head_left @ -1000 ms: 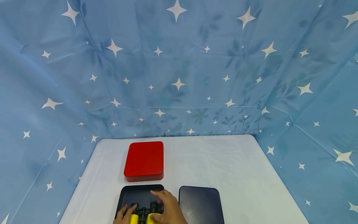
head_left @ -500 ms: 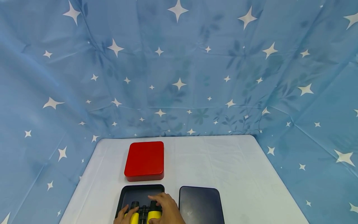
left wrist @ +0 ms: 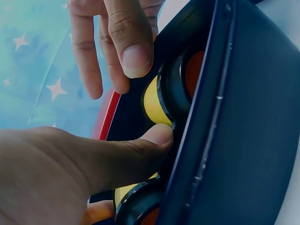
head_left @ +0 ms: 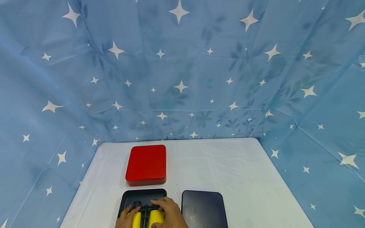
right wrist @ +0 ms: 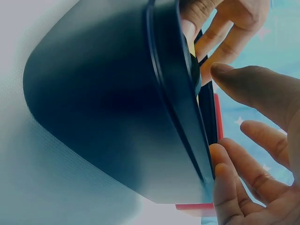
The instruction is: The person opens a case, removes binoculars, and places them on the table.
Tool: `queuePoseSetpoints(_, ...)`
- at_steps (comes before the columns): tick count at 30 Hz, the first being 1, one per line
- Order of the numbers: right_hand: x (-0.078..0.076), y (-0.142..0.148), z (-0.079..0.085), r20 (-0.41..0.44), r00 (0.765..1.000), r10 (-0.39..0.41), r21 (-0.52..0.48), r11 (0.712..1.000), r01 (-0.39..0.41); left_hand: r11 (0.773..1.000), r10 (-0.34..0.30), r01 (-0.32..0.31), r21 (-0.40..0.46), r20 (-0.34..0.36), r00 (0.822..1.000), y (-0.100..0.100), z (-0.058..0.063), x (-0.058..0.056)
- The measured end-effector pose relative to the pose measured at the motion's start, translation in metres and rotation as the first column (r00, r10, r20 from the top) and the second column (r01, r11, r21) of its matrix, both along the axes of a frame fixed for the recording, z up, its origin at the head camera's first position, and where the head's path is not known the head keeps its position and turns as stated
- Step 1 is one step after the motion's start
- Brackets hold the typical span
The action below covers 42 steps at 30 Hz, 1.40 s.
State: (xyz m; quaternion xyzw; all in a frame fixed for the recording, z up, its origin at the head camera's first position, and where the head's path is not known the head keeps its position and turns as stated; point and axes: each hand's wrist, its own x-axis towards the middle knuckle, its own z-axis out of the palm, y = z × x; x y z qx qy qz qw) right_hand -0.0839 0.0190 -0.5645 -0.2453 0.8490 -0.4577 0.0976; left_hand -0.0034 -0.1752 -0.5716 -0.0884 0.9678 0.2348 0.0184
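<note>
A pair of yellow and black binoculars [head_left: 156, 217] lies in a dark open tin [head_left: 145, 190] at the bottom of the head view. My left hand [head_left: 124, 220] holds its left barrel; in the left wrist view the thumb [left wrist: 158, 135] presses between the two barrels. My right hand [head_left: 172, 216] spreads over the right barrel, with its thumb tip just above the yellow casing in the left wrist view. In the right wrist view its fingers [right wrist: 253, 178] are loosely bent beside the tin's wall. Red-orange lenses show at the near ends.
A flat dark lid [head_left: 203, 209] lies right of the tin. Behind it sits a closed red tin [head_left: 146, 163] on the white-covered table [head_left: 222, 171]. Blue star-patterned cloth [head_left: 182, 69] hangs around the back and sides.
The binoculars have gone lower into the dark tin, their black far ends now in shadow. My right hand has shifted slightly left over them. The left hand stays at the left barrel.
</note>
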Motion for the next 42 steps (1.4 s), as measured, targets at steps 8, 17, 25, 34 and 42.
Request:
queuePoseSetpoints(8, 0.0, -0.003, 0.0, 0.042, 0.999, -0.014, 0.047, 0.999, 0.012, 0.985, -0.056, 0.039, 0.166, 0.097, 0.994, -0.011, -0.002, -0.037)
queuePoseSetpoints(17, 0.001, -0.005, -0.001, 0.029, 0.999, -0.02, 0.076, 0.997, 0.018, 0.976, -0.084, 0.061, 0.208, 0.103, 0.991, -0.018, -0.005, -0.041)
queuePoseSetpoints(25, 0.001, -0.005, -0.001, 0.026, 1.0, -0.016, 0.068, 0.998, 0.014, 0.975, -0.106, 0.07, 0.209, 0.17, 0.98, -0.023, 0.0, -0.04)
queuePoseSetpoints(34, 0.0, -0.004, -0.001, 0.034, 0.999, -0.015, 0.063, 0.998, 0.013, 0.985, -0.084, 0.063, 0.163, 0.126, 0.988, -0.02, 0.015, -0.022)
queuePoseSetpoints(42, 0.002, -0.003, -0.001, 0.048, 0.998, -0.039, 0.075, 0.997, 0.036, 0.98, -0.084, 0.062, 0.187, 0.117, 0.989, -0.024, 0.021, -0.04)
